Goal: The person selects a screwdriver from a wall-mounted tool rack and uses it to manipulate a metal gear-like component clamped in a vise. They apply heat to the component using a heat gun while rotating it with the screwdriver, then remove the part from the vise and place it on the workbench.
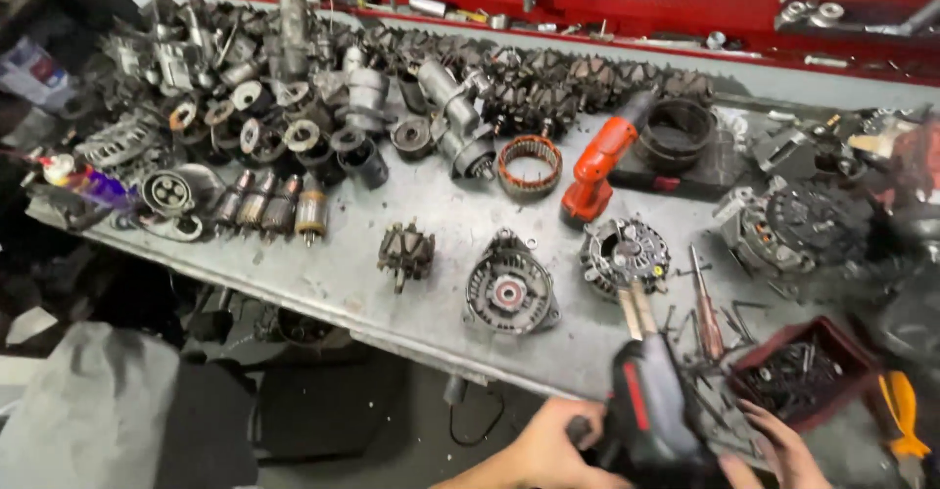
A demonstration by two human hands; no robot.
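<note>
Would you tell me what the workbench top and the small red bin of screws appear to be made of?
The workbench top looks like sheet metal: dull grey, scuffed and stained, with a folded front edge. The red bin is probably moulded plastic, judging by its thin matt walls, though blur leaves that open.

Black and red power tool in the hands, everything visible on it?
The power tool has a black body with a red stripe down its side, plastic by the look, and is blurred. A pale shaft or bit projects from its front, pointing up-frame toward a round alternator housing on the grey bench; contact cannot be told. The left hand grips its rear at the bench's near edge, and the right hand touches its right side. The tool is tilted.
</note>
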